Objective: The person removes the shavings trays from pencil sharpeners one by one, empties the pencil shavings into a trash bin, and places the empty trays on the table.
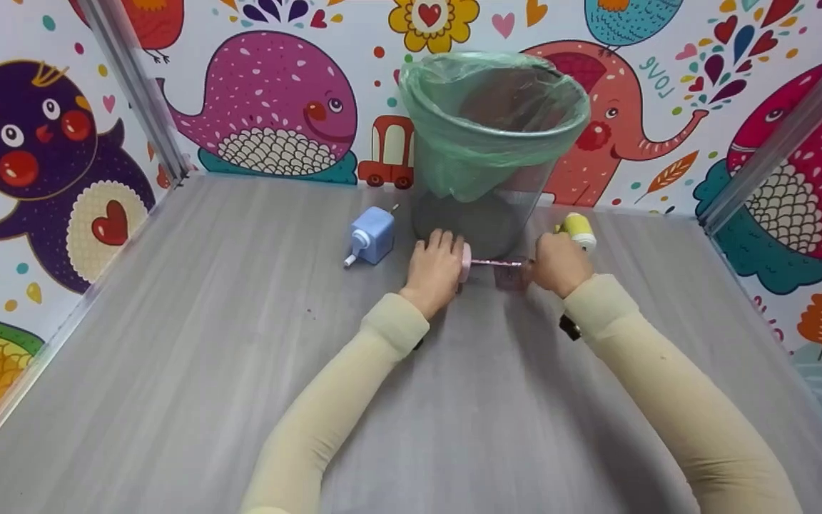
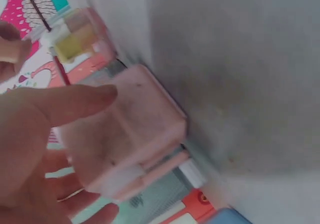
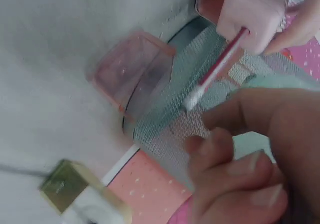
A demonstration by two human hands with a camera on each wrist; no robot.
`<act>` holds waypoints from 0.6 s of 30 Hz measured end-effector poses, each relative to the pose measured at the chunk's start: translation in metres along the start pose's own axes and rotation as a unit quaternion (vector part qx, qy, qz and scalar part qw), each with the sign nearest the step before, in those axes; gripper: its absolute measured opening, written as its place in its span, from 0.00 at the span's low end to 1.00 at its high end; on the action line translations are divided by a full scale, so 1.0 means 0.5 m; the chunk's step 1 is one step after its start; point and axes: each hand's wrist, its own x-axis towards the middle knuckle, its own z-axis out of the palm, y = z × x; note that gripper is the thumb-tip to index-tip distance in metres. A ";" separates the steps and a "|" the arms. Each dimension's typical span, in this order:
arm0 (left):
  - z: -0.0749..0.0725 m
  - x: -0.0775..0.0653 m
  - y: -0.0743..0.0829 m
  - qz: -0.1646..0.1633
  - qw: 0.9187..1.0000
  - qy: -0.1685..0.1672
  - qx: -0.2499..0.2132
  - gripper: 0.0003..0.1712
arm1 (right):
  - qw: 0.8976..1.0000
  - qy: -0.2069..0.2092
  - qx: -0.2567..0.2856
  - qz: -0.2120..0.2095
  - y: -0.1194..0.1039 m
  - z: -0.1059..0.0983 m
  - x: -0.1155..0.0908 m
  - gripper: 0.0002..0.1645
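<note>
My left hand (image 1: 435, 271) grips a pink pencil sharpener (image 2: 125, 129), thumb laid over one face and fingers round the far side. A pencil (image 3: 220, 63) with a red, patterned barrel and a whitish end sticks out of the sharpener towards my right hand (image 1: 561, 264). My right fingers are loosely bent close beside that whitish end, and a small gap shows between them in the right wrist view. Below the pencil, a see-through pink shavings box (image 3: 132, 71) sits on the table close against the bin.
A mesh bin (image 1: 472, 214) with a green plastic liner (image 1: 447, 150) stands right behind my hands. Left of it is a blue crank sharpener (image 1: 372, 235); to the right, beyond my right hand, a yellow and white sharpener (image 1: 576, 227). Patterned panels close in the grey table (image 1: 240, 321).
</note>
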 end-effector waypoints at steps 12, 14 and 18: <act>-0.021 0.010 0.036 0.033 0.996 0.009 -0.088 0.43 | 0.994 0.082 0.048 0.050 0.081 -0.019 0.048 0.16; -0.021 0.012 0.040 0.035 0.994 0.013 -0.106 0.42 | 0.993 0.082 0.056 0.072 0.092 -0.021 0.056 0.22; -0.019 0.013 0.047 0.039 0.993 0.008 -0.112 0.42 | 0.988 0.067 0.079 0.119 0.117 -0.019 0.077 0.36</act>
